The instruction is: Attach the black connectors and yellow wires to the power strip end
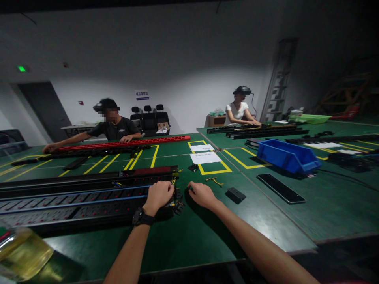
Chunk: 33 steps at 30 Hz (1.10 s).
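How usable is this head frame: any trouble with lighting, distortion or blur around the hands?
Head view: dim overall, corners falling to black; wide-lens bending curves the table edge. The left hand and right hand are fairly sharp, but the dark power strip end between them is lost in shadow. A yellowish blurred object intrudes bottom left.

Dim hall: white wall [183, 59] lit mid-span, dark door [44, 110] left under green exit light [21, 69], black chairs [151, 116] by wall, ladder [278, 83] right, green tables [325, 197] with yellow lines.

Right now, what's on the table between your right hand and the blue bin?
In the head view, a small black block lies on the green table between the right hand and the blue bin, plus a long flat black cover.
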Available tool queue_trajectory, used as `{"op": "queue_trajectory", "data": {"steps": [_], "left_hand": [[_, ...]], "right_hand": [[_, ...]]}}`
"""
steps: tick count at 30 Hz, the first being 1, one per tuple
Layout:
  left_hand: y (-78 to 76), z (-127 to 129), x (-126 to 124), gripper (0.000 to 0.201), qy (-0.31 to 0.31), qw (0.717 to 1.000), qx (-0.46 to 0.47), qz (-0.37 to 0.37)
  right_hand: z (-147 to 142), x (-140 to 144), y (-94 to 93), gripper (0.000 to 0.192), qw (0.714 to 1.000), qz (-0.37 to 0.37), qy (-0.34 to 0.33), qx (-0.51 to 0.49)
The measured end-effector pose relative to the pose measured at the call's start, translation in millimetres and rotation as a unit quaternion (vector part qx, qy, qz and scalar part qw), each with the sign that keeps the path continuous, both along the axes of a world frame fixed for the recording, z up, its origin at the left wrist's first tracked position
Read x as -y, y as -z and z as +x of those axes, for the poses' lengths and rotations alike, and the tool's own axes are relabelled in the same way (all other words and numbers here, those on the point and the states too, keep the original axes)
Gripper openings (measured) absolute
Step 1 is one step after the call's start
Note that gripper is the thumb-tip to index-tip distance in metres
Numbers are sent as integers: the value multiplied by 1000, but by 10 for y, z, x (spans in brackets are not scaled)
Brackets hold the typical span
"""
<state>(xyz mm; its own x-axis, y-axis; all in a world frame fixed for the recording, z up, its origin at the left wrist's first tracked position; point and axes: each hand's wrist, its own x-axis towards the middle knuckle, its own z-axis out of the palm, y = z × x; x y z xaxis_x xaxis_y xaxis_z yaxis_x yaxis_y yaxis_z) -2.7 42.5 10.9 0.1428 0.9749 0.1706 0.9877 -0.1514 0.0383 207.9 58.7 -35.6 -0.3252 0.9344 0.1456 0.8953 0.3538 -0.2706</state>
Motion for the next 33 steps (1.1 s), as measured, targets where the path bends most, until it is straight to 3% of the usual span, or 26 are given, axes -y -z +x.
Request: {"op": "queue_trajectory", "data": {"steps": [33], "left_hand": [[-32, 14, 16, 38, -2, 1000, 5, -6]], "right_hand": [[-9, 9, -21, 26, 1000, -9, -1, -3]]}}
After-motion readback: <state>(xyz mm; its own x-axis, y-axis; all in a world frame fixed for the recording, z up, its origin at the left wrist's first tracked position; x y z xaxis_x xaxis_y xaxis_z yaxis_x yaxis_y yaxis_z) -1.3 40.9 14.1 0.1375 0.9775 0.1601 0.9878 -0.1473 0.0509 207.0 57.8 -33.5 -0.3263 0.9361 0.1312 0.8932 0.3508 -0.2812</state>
